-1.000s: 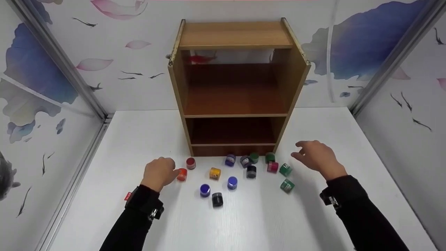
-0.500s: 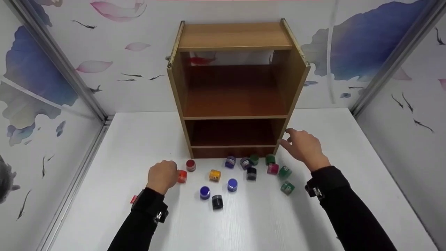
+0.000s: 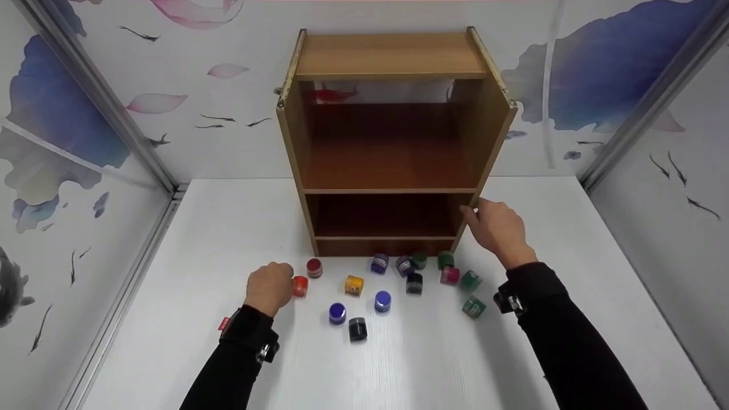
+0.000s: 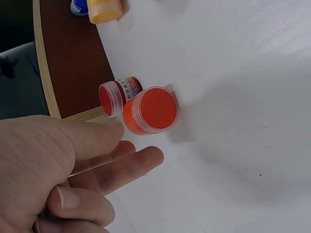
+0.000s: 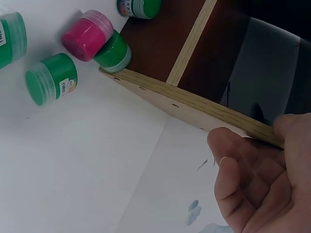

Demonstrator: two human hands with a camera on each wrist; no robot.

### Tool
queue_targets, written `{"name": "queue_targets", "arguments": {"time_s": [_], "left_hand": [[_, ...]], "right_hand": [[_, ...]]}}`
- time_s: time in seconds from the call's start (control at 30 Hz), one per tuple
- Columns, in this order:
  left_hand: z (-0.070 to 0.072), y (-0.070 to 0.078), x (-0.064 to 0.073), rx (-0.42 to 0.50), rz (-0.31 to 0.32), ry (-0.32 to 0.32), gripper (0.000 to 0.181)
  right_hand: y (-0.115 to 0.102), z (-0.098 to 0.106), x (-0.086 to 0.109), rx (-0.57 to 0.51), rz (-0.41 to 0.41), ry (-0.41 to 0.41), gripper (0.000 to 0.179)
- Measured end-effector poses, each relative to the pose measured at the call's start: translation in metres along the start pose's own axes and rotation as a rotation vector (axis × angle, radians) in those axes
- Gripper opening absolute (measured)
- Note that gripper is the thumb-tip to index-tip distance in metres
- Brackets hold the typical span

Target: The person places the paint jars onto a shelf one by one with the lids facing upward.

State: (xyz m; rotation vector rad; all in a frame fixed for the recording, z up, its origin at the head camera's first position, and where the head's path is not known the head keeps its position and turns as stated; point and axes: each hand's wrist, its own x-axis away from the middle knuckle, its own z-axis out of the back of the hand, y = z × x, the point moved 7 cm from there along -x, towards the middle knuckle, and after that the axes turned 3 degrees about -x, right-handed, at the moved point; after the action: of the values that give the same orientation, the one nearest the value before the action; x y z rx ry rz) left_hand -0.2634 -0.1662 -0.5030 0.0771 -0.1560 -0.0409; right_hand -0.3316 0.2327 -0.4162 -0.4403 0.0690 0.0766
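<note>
In the head view my right hand (image 3: pixel 501 230) grips the right side panel of a wooden cabinet (image 3: pixel 390 191). The right wrist view has the thumb on the inner side of that panel's edge (image 5: pixel 194 104) and curled fingers on the outer side. My left hand (image 3: pixel 270 287) hovers beside an orange paint jar (image 3: pixel 300 286). Seen from the left wrist, its thumb and forefinger reach toward the orange jar (image 4: pixel 155 109) with nothing held between them. A red jar (image 3: pixel 314 267) lies just behind, near the cabinet's front left corner.
Several more paint jars are spread before the cabinet: a yellow one (image 3: pixel 353 285), a blue one (image 3: pixel 337 313), a black one (image 3: pixel 357 329), a magenta one (image 3: pixel 450 276) and a green one (image 3: pixel 474 307). The white table (image 3: pixel 228 222) is enclosed by printed walls (image 3: pixel 228 131).
My right hand has moved left from above the table to the cabinet's right side and taken hold of the panel. The left hand has shifted slightly right, close to the orange jar.
</note>
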Motion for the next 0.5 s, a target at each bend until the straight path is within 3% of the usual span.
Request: {"name": "queue_targets", "arguments": {"time_s": [0.23, 0.5], "left_hand": [[-0.003, 0.001, -0.001, -0.009, 0.001, 0.047, 0.013], [-0.020, -0.001, 0.000, 0.048, 0.075, 0.041, 0.046]], "right_hand": [[-0.001, 0.001, -0.001, -0.020, -0.009, 0.014, 0.042], [-0.003, -0.004, -0.001, 0.029, -0.011, 0.015, 0.045]]}}
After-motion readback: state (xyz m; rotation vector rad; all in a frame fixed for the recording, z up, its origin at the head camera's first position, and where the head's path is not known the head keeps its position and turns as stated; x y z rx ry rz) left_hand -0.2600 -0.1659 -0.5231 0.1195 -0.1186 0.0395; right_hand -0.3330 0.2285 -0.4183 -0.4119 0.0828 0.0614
